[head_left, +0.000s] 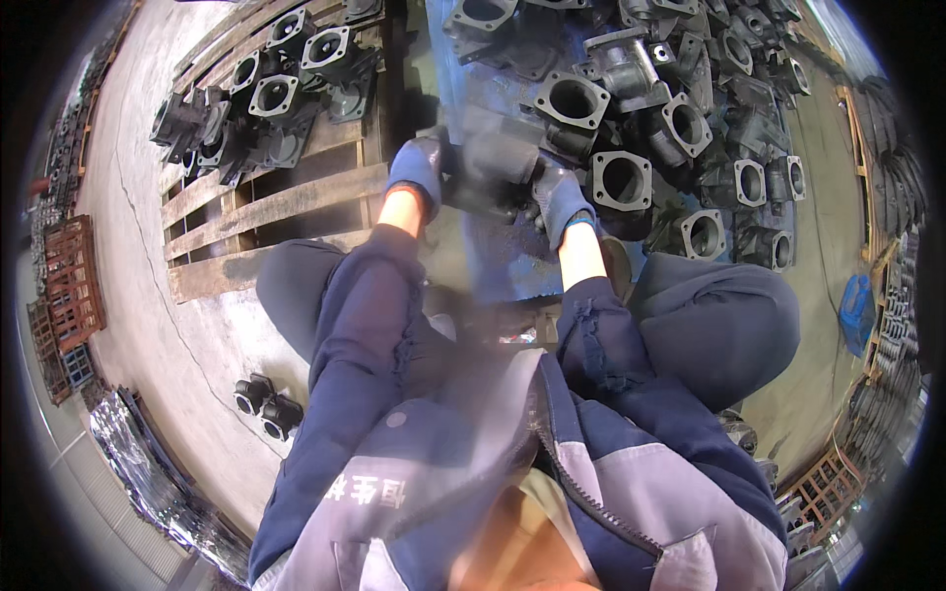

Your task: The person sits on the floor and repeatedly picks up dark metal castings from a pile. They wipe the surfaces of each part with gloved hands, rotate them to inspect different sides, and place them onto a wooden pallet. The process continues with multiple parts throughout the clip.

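Between my two hands is a dark grey metal casting (501, 158), smeared by motion, over a blue work surface (507, 256). My left hand (419, 172), in a blue glove, grips its left end. On its right end my right hand (560, 202), gloved in blue with dark grey fingers, is closed. Right beside that hand stands a casting with a square flange and round bore (623, 181). Many similar castings (690, 123) are heaped beyond it. To the left, more flanged castings (274, 96) sit on a wooden pallet (281, 209).
My bent knees flank the work surface. Two small castings (266, 406) lie on the floor at lower left. Reddish crates (74, 281) and a shiny wrapped stack (163, 483) line the left side. A blue plastic container (856, 313) and a wooden crate (826, 490) stand at right.
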### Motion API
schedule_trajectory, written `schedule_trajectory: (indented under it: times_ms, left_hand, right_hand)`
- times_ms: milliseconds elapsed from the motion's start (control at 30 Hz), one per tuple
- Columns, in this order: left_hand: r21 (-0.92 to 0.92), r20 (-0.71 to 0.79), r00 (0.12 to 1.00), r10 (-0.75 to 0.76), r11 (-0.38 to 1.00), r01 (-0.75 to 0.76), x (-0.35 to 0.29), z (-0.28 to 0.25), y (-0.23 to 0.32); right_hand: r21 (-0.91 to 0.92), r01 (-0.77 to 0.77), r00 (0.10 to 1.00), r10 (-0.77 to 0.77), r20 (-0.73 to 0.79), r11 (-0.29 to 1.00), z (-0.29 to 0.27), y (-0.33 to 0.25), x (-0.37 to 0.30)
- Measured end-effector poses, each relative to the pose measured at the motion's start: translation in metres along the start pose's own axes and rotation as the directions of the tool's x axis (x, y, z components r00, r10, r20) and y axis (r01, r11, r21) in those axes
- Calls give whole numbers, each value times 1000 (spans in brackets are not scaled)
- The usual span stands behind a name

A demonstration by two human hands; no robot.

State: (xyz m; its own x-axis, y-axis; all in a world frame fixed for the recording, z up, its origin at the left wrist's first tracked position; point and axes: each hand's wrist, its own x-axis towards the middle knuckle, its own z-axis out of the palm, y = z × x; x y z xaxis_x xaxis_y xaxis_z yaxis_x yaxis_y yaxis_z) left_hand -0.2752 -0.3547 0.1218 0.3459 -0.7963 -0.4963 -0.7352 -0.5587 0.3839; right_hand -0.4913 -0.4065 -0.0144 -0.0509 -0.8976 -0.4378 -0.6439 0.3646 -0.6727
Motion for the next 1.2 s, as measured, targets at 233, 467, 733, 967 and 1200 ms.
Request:
schedule_trajectory:
  times_ms: [233, 467, 733, 967, 1200]
  left_hand:
    - [-964, 103, 980, -171, 224, 140, 7, 54, -61]
    - [-795, 182, 962, -202, 545, 265, 22, 139, -99]
    - [-907, -361, 868, -340, -88, -412, -55, -66, -20]
    - [-546, -837, 352, -419, 668, -506, -197, -151, -66]
    - [-364, -931, 217, -293, 740, -565, -194, -165, -68]
  right_hand:
    - [-16, 6, 999, -5, 48, 1000, 5, 5, -10]
    - [-63, -31, 996, 36, 78, 998, 12, 26, -30]
    - [-22, -16, 999, 16, 41, 1000, -21, -27, -25]
    - [296, 256, 874, -351, 337, 920, -27, -139, -78]
    - [-203, 880, 418, -494, 763, 430, 142, -147, -124]
